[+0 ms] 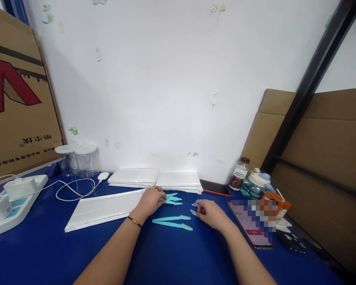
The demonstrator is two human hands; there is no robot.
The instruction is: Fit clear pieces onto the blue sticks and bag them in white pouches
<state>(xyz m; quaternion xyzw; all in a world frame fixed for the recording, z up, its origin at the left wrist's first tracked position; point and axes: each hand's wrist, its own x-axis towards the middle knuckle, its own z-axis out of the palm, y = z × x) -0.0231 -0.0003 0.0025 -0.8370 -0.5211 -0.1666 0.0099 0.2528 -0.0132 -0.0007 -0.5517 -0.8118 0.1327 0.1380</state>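
My left hand [154, 200] is closed over the handle ends of several teal eyebrow razors [174, 199], which fan out to the right from under its fingertips. Two more teal eyebrow razors [172, 222] lie nearer to me in a narrow V, touched by neither hand. Across from them, my right hand [210, 213] has its fingers curled in a pinch at some small clear plastic caps [194, 212]. The caps stick out to the left of those fingers; how many are gripped and how many just lie on the table is hidden.
White flat packets [103, 208] lie left and behind my hands. At right are a phone [246, 225], another phone [215, 187], a brown-capped jar [239, 174], a bottle [255, 184] and an orange box [275, 204]. A power strip [26, 209] and clear tubs [86, 160] stand left.
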